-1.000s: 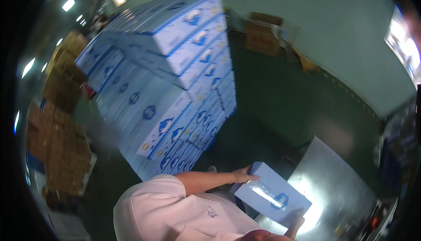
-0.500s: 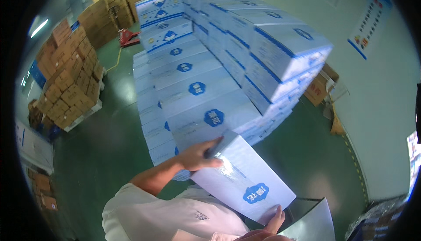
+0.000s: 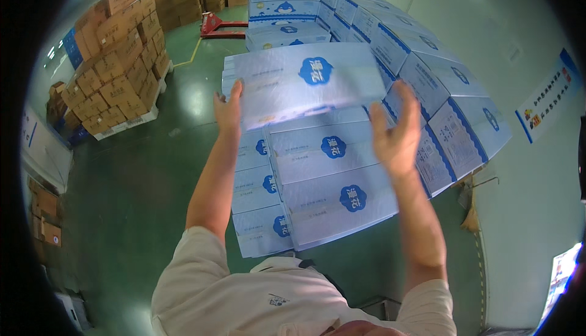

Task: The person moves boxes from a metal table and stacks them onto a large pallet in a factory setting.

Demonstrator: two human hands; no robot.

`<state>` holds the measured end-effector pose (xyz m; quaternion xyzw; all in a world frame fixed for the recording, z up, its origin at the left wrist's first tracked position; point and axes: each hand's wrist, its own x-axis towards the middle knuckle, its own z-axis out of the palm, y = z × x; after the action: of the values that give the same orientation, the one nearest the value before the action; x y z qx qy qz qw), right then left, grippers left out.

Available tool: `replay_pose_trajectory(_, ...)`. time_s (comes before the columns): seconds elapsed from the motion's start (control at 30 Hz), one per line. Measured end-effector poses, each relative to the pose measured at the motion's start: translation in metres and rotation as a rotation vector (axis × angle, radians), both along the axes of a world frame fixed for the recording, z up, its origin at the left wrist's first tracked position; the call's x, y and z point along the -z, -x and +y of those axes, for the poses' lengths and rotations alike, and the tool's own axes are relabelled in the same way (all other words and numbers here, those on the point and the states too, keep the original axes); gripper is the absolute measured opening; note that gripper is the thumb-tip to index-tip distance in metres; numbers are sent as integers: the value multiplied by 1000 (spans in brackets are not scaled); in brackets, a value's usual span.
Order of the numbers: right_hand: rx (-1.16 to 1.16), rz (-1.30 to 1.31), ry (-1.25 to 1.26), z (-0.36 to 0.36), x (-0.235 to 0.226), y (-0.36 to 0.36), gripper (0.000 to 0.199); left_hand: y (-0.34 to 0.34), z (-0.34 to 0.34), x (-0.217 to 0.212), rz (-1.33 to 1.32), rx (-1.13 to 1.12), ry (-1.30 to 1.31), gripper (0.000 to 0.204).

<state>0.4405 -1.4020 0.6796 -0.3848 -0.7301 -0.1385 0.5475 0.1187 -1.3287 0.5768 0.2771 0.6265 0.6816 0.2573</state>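
A white carton [image 3: 274, 88] with a blue cloud-shaped label lies crosswise above the near part of a stack of matching white-and-blue cartons [image 3: 332, 177]. My left hand [image 3: 229, 110] grips its left end, thumb up at the near corner; the other fingers are partly hidden. At the carton's right end, my right hand [image 3: 398, 137] has thumb and fingers spread apart, slightly blurred. Its thumb is close to the carton's near right corner, and I cannot tell whether it touches. Whether the carton's underside rests on the stack is hidden.
Higher rows of cartons [image 3: 421, 61] rise along the right and back of the stack. Brown cartons [image 3: 122, 61] stand on a pallet at left, with a red pallet jack [image 3: 213, 25] farther back. A pale wall with a poster [image 3: 549, 94] runs along the right.
The carton has moved from near my body, forward and up over the stack, turning crosswise. Both arms have reached forward. My right hand's fingers have spread. The view has shifted too.
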Motion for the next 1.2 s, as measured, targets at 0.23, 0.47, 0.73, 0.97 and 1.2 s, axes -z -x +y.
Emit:
replay_pose_trajectory(0.23, -345, -360, 518, -92, 168, 11, 32, -17, 16, 144, 795, 173, -57, 76)
replay_pose_trajectory(0.47, 212, -21, 802, -214, 249, -82, 22, -47, 39, 139, 1169, 165, -150, 58)
replay_pose_trajectory(0.73, 768, 216, 1607, -406, 472, -97, 28, -194, 9, 133, 1064, 908, -352, 38)
replay_pose_trajectory(0.97, 722, 228, 2179, -584, 587, -85, 48, -239, -47, 143, 1383, 1202, -403, 53)
replay_pose_trajectory(1.2, 936, 600, 2119, -531, 504, -83, 46, -248, -68, 150, 1427, 1186, -353, 53)
